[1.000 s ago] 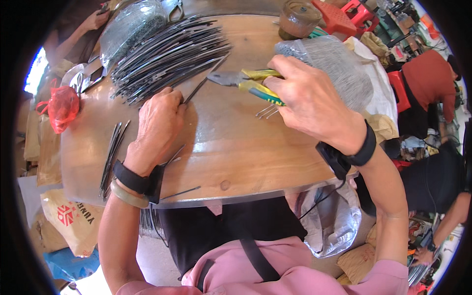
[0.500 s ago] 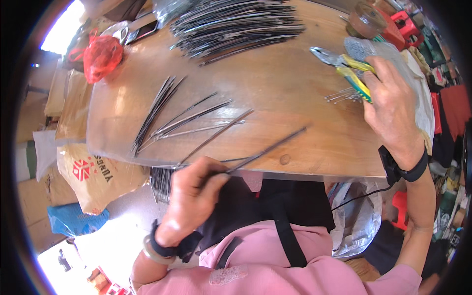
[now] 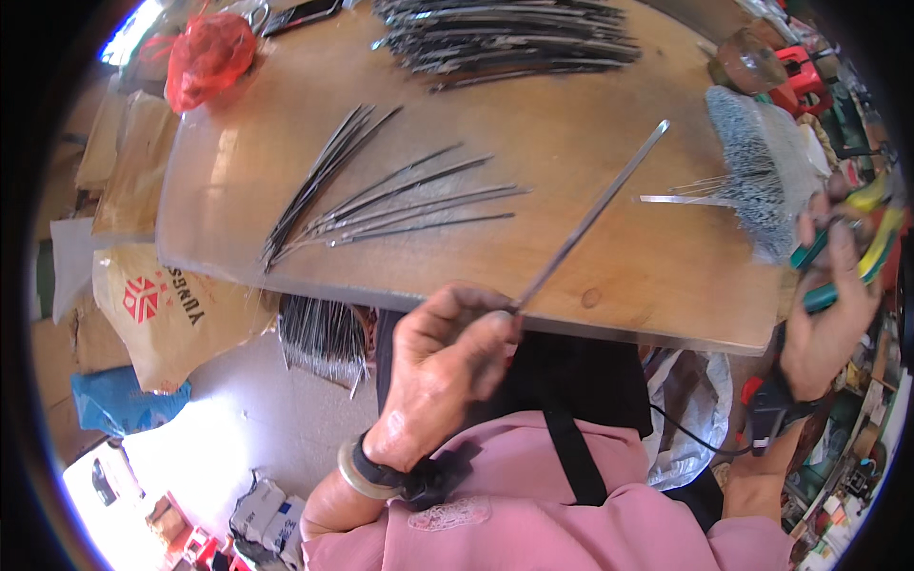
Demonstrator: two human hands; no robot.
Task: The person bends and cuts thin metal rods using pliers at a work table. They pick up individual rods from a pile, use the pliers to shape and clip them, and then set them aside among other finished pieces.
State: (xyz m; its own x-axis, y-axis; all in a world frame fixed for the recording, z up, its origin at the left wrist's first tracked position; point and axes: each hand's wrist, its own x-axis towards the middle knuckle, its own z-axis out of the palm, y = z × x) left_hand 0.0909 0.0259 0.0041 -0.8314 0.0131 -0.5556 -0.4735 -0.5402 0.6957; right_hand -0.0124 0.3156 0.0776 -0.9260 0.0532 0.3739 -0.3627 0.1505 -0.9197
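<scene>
Here we are with the left hand (image 3: 447, 354), its grip pinched on the lower part of a metal strip (image 3: 595, 209) that slants up over the near edge of the desk (image 3: 657, 262). Off right, our right hand (image 3: 826, 328) has its grip around the yellow-and-green pliers (image 3: 884, 246); we'd do best pinching firmly, the strip's free end clear of the loose strips (image 3: 317, 186).

Workshop: pliers (image 3: 882, 249), piled metal strips (image 3: 505, 43)
</scene>
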